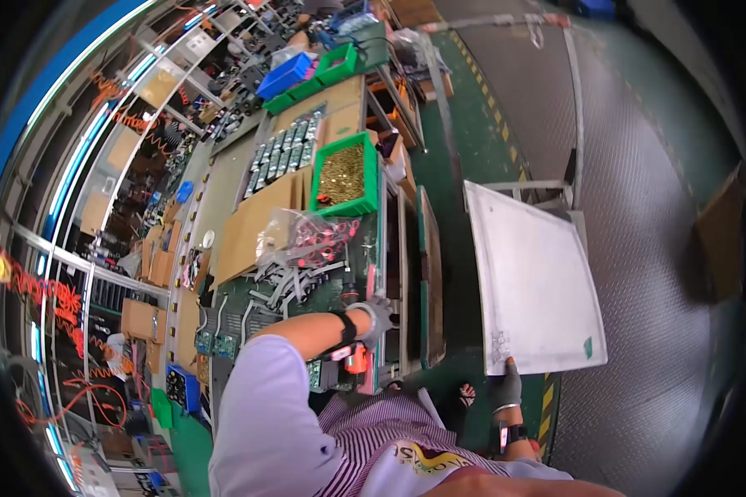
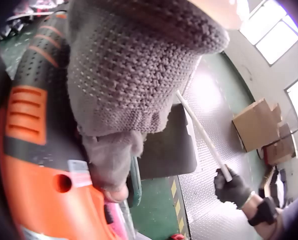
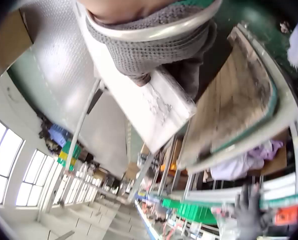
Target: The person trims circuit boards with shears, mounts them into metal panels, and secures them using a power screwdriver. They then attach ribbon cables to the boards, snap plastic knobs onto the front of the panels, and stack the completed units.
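My gloved right hand (image 1: 505,389) grips the near edge of a flat white panel (image 1: 539,282), thumb on the upper face. The other fingers are hidden beneath. Seen in the left wrist view, the panel (image 2: 205,137) stands nearly edge-on above the right hand (image 2: 231,187). My left hand (image 1: 377,321), in a grey knit glove, rests at the workbench's edge. Its fingers look extended in the right wrist view, where the left hand (image 3: 249,212) shows small. Beside it lies an orange and black power tool (image 2: 39,130), also visible as an orange body (image 1: 356,359) in the head view.
The workbench (image 1: 261,199) carries a green bin (image 1: 344,176) of brass-coloured parts, a plastic bag (image 1: 307,238) with red pieces, grey strips and circuit boards. A green-edged board (image 1: 429,282) stands beside the bench. A metal frame (image 1: 573,108) rises beyond the panel.
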Tool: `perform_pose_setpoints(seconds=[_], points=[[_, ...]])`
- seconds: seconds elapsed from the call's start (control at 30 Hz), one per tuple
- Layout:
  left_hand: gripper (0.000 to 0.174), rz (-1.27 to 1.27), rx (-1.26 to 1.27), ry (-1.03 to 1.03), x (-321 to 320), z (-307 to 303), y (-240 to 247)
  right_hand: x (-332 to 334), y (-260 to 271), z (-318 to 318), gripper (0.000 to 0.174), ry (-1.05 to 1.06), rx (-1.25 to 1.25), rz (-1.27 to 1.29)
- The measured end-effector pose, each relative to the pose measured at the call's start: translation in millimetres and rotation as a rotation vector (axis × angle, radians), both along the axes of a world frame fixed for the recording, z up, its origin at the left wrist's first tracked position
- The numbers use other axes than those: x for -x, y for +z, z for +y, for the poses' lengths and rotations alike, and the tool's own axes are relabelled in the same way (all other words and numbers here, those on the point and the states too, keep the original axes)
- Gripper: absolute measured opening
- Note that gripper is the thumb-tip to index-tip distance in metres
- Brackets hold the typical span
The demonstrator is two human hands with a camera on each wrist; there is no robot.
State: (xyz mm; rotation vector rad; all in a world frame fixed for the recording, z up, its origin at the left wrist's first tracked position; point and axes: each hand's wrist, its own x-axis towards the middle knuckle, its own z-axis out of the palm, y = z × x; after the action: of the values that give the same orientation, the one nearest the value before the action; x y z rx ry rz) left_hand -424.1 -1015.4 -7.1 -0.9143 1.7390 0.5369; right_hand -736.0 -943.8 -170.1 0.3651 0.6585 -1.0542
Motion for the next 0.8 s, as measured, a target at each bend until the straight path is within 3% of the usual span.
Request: perform_pose_setpoints(seconds=[0.03, 0.07, 0.1, 0.17, 0.2, 0.23, 0.27, 0.3, 0.37, 0.4, 0.43, 0.5, 0.57, 0.6, 0.63, 0.67, 0.73, 0.8], points=[[0.074, 0.011, -0.026, 0.131, 16, 0, 2, -5, 37, 5, 0.033, -0.002, 0.001, -0.005], [0.074, 0.237, 0.038, 0.492, 38, 7, 15, -8, 53, 13, 0.032, 0.008, 0.015, -0.025], [0.078, 0.407, -0.030, 0.712, 58, 9, -2, -9, 66, 23, 0.031, 0.014, 0.022, -0.044], [0.072, 0.688, -0.332, 1.447, 104, 26, -13, -10, 105, 45, 0.031, 0.170, 0.220, 0.103], [0.067, 0.849, -0.261, 1.537, 126, 37, -16, -8, 119, 54, 0.031, 0.248, 0.311, 0.183], [0.061, 1.010, -0.191, 1.622, 152, 50, -21, -7, 121, 57, 0.031, 0.049, -0.074, -0.181], [0.047, 1.297, 0.125, 1.439, 167, 60, -53, -4, 127, 62, 0.031, 0.048, -0.087, -0.113], [0.043, 1.197, 0.072, 1.526, 173, 65, -85, 0, 131, 69, 0.031, 0.043, -0.104, -0.047], [0.037, 0.970, -0.029, 1.679, 178, 62, -61, 11, 130, 79, 0.033, 0.094, -0.030, -0.061], [0.029, 1.023, -0.027, 1.720, 177, 60, -35, 17, 127, 77, 0.034, 0.127, 0.018, -0.070], [0.025, 1.126, -0.276, 2.098, 179, 58, -38, 25, 124, 80, 0.036, 0.145, 0.144, 0.076], [0.023, 1.211, -0.116, 1.868, 167, 54, -46, 42, 108, 87, 0.040, 0.175, 0.414, 0.358], [0.024, 1.171, -0.133, 1.903, 156, 50, 27, 89, 75, 87, 0.057, -0.239, 0.012, -0.002], [0.021, 1.087, -0.230, 2.104, 156, 49, 68, 114, 61, 92, 0.062, -0.334, -0.018, -0.116], [0.019, 1.183, -0.202, 1.865, 145, 48, 51, 137, 38, 103, 0.057, -0.283, 0.042, -0.022], [0.018, 1.198, 0.020, 1.489, 138, 47, 53, 151, 10, 115, 0.055, -0.318, -0.125, 0.084], [0.014, 1.098, 0.239, 1.021, 131, 40, 59, 153, -45, 135, 0.044, -0.358, -0.241, 0.125], [0.020, 0.955, 0.278, 0.858, 129, 32, 65, 138, -65, 147, 0.043, -0.467, -0.194, 0.071]])
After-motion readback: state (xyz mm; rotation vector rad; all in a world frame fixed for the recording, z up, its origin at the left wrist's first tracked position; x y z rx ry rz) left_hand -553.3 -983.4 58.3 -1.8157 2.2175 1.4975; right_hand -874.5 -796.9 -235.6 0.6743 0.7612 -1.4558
